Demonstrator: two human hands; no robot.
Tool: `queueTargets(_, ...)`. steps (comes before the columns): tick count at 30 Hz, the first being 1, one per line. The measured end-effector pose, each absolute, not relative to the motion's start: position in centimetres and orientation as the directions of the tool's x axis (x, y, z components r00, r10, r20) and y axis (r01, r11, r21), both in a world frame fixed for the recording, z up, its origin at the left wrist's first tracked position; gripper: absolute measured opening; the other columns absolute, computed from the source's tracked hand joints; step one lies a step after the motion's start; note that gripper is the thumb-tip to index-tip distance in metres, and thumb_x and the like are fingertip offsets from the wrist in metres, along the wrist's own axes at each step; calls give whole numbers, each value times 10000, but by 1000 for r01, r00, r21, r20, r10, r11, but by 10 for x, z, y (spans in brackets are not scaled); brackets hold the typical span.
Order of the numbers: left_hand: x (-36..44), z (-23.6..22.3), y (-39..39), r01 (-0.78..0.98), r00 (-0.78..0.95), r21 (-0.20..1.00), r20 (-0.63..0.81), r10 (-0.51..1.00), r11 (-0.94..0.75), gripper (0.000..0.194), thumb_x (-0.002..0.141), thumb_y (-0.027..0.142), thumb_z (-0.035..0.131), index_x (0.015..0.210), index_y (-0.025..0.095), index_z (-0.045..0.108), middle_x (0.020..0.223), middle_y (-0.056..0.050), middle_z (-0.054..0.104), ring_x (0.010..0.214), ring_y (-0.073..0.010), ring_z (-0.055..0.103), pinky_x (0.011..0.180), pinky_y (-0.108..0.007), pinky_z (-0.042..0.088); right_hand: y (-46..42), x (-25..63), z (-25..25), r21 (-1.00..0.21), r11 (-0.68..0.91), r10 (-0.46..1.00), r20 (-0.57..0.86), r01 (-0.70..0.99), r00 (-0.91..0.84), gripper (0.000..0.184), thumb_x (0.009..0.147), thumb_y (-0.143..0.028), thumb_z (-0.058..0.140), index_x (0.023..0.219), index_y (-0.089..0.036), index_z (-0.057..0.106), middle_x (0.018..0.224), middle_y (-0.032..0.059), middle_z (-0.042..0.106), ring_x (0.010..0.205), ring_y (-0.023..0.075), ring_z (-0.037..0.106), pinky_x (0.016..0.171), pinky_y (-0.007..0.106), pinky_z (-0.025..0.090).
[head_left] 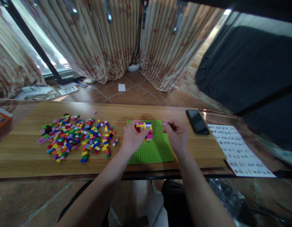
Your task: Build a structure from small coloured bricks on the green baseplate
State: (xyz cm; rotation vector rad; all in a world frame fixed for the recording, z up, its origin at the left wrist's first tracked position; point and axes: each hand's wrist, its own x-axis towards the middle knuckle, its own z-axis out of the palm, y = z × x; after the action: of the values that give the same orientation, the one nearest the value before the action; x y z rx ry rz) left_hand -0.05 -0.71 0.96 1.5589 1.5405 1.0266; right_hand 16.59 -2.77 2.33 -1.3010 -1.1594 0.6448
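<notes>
A green studded baseplate (157, 148) lies on the wooden table in front of me. On its far left part stands a small block of stacked bricks (146, 128) in yellow, pink, red and white. My left hand (131, 138) rests on the plate with its fingers curled against the left side of that block. My right hand (175, 134) hovers over the plate's far right corner, fingers pinched together; whether a brick sits in them is hidden.
A wide scatter of small loose bricks (75, 137) in many colours covers the table to the left. A black phone (197, 121) lies to the right, beside a printed sheet (237, 151). Curtains and a tiled floor lie beyond the table.
</notes>
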Motion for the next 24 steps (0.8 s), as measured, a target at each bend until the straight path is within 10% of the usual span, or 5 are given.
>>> queueTargets(11, -16, 5, 4, 101, -36, 992, -78, 996, 81, 257, 789, 267, 616, 1009, 137, 643, 988, -85, 705, 883, -179, 665, 810, -319, 530, -34, 152, 19, -911, 215, 944, 287, 352, 164, 106, 833, -284, 643, 844, -206, 713, 797, 17, 717, 725, 157, 643, 702, 297, 511)
queueTargets(24, -20, 4, 3, 111, 20, 991, -74, 997, 71, 173, 747, 166, 636, 912, 132, 676, 856, -66, 716, 779, -180, 649, 762, -321, 527, -39, 149, 20, -690, 368, 915, 386, 623, -114, 101, 852, -207, 661, 862, -242, 755, 863, 24, 668, 791, 163, 638, 718, 292, 504)
